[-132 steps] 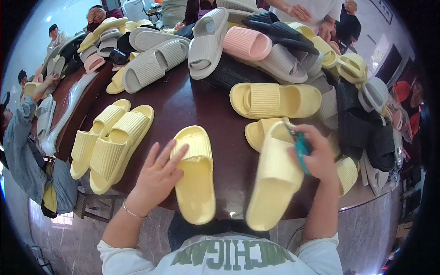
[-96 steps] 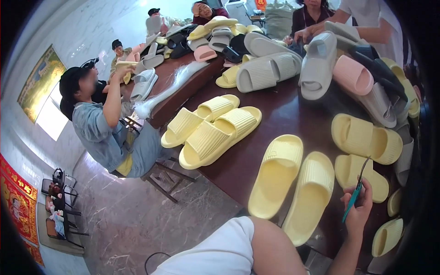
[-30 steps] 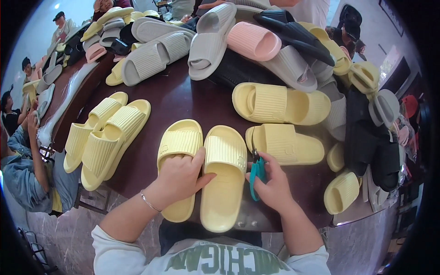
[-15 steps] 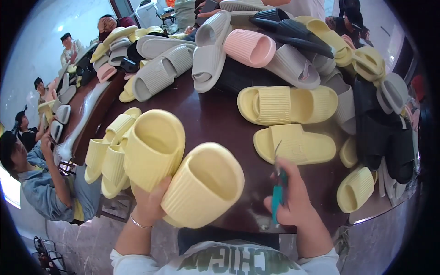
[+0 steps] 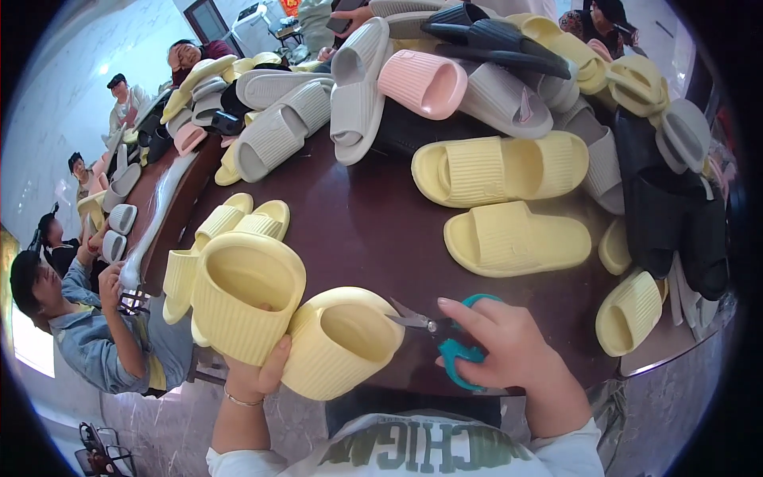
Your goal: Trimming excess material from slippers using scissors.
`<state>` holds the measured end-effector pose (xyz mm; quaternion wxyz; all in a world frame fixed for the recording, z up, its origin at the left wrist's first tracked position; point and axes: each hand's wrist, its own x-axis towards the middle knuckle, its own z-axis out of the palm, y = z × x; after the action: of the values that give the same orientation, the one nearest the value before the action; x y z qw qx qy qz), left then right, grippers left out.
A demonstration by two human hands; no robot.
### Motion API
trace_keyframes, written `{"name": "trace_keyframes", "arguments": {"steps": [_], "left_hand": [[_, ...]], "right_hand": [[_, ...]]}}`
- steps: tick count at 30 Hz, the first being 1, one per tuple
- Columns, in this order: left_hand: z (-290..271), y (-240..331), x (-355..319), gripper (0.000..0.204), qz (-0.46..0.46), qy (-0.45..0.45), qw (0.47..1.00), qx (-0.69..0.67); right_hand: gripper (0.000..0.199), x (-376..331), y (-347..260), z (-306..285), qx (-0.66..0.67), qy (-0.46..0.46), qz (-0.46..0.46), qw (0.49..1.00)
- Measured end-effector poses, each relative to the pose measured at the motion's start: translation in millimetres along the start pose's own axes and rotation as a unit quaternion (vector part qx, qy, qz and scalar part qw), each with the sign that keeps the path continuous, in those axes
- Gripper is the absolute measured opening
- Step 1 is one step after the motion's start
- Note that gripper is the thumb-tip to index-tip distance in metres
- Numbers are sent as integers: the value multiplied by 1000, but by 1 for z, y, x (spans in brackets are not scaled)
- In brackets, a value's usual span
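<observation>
My left hand (image 5: 256,375) grips a pair of yellow slides, with the thumb showing between them. Of the two, the left slide (image 5: 242,318) stands higher and the right slide (image 5: 334,362) tilts toward me, both with ribbed straps. In my right hand (image 5: 513,346) is a pair of scissors (image 5: 459,351) with teal handles. Their blades are spread apart, with the tips right at the right-hand rim of the right slide. Whether they touch it I cannot tell. More yellow slides (image 5: 226,219) lie just behind the held pair.
Two yellow slides (image 5: 517,238) lie on the dark red table (image 5: 358,222), right of centre. Grey slides (image 5: 286,131), a pink slide (image 5: 423,83) and black slides (image 5: 675,226) are heaped along the far and right edges. Several people sit at the left, one in a denim jacket (image 5: 99,334).
My right hand has turned the scissors leftward and brought the spread blades up to the right slide. The held pair has dropped slightly and tilted. The whole view has shifted a little.
</observation>
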<state>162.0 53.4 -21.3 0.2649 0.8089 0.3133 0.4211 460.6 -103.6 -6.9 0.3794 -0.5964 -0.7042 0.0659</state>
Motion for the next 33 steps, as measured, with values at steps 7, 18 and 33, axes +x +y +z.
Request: {"name": "trace_keyframes", "arguments": {"steps": [7,18,33], "left_hand": [[-1,0,-1,45,33,-9,999,33],[-7,3,-2,39,45,-53,994,79],[-24,-1,-1,45,137,-174,964,145]], "right_hand": [[63,-2,6,8,8,1,-17,1000],[60,-4,7,6,36,-24,8,999],[56,-4,6,-4,59,-89,26,994]]}}
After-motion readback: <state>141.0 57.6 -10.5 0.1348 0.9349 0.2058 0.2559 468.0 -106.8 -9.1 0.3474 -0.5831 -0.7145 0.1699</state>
